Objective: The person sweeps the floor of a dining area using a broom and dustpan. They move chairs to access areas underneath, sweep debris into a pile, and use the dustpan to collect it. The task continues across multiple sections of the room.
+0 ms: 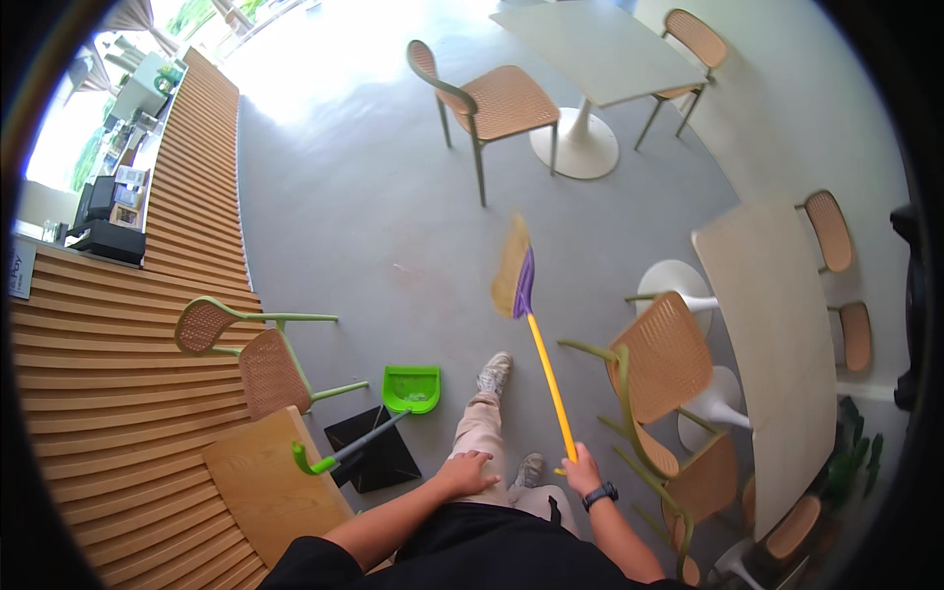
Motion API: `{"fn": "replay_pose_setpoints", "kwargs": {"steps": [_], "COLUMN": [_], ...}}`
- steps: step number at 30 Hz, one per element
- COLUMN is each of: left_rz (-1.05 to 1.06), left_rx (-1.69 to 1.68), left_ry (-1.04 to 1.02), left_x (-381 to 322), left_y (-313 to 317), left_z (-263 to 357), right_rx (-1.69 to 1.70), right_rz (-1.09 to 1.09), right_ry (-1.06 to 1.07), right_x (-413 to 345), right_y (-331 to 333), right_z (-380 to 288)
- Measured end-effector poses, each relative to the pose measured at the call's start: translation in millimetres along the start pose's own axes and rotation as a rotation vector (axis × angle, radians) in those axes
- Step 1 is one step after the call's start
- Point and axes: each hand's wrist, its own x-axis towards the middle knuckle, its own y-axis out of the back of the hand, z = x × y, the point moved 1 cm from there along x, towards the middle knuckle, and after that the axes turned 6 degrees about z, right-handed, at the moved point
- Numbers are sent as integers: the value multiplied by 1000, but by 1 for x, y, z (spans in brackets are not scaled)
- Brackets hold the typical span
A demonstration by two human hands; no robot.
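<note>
My right hand (582, 470) grips the end of a broom's yellow handle (552, 383). The broom head has a purple collar (524, 284) and straw-coloured bristles (510, 269), blurred at the far tip, over the grey floor (346, 221). My left hand (468, 473) rests on my thigh with its fingers apart and nothing in it. To the left of my forward foot is a green dustpan (411, 389) with some pale debris inside. Its grey handle (365, 441) leans up toward a wooden tabletop and ends in a green hook. A small pale scrap (399, 266) lies on the floor left of the bristles.
A chair (273, 361) stands by the slatted wooden counter (125, 346) on the left, near a wooden tabletop (273, 479). At the right are chairs (660, 361) and a long table (774, 354). Ahead, another chair (509, 99) stands beside a pedestal table (590, 48).
</note>
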Motion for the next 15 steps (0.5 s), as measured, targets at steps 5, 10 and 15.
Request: {"fn": "replay_pose_setpoints", "kwargs": {"steps": [5, 10, 15], "left_rz": [-225, -248, -345], "left_rx": [293, 399, 248], "left_ry": [9, -148, -348], "left_x": [-42, -75, -98], "left_y": [-70, -102, -113], "left_z": [39, 46, 11], "right_rx": [-84, -89, -25], "right_rz": [32, 43, -10], "right_ry": [-342, -652, -1128], "right_x": [-192, -408, -477], "right_y": [36, 37, -12], "right_z": [171, 285, 316]}}
